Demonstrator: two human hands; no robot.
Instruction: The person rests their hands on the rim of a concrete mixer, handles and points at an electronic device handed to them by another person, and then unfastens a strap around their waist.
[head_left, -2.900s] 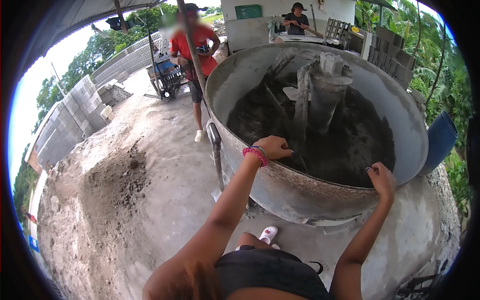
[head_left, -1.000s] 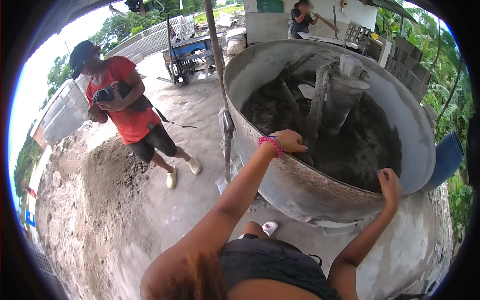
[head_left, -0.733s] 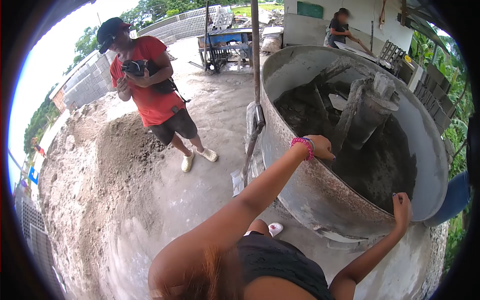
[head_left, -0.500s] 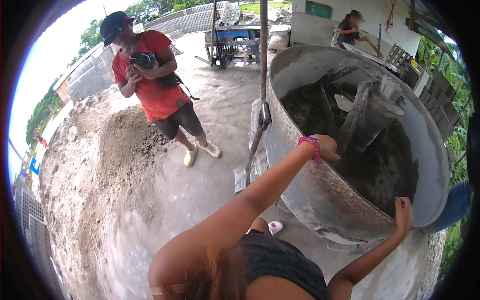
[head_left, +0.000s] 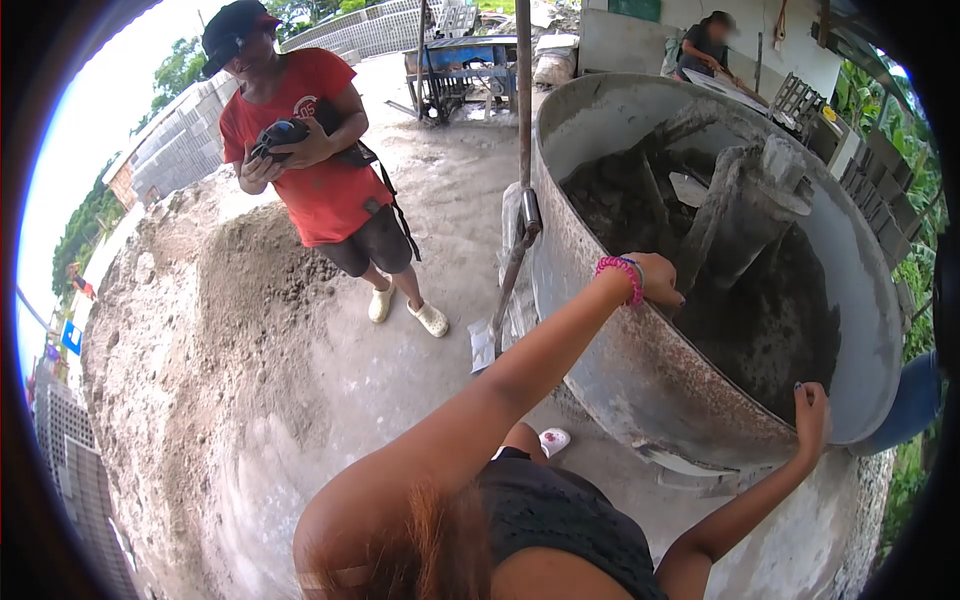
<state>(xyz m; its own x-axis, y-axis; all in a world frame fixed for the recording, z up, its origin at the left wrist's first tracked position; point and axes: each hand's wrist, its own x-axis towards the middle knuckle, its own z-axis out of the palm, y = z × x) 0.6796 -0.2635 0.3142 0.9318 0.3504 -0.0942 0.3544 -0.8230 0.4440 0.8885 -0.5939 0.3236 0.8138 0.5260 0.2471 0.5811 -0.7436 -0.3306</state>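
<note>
A big round metal concrete mixer pan [head_left: 690,395] stands in front of me, its wall rusty and smeared with cement. My left hand [head_left: 655,279], with a pink coiled band at the wrist, is closed over the near left part of the rim, fingers bent inward. Further right, my right hand [head_left: 812,412] curls over the same rim, its fingertips partly hidden. Inside the pan, dark wet mix [head_left: 765,335] lies around a cement-caked central hub with an arm [head_left: 745,225]. Neither hand touches the mix.
A person in a red shirt [head_left: 315,170] stands at left, holding a dark device [head_left: 280,138]. Another person [head_left: 708,50] is behind the pan. A metal pole [head_left: 525,110] rises beside the pan; a sand heap [head_left: 255,265], blue machine [head_left: 465,75] and blue barrel [head_left: 905,405] stand around.
The person in red has shifted stance and raised their head, turning the dark device. My left hand's fingers have lifted slightly at the rim; my right hand has stayed nearly in place.
</note>
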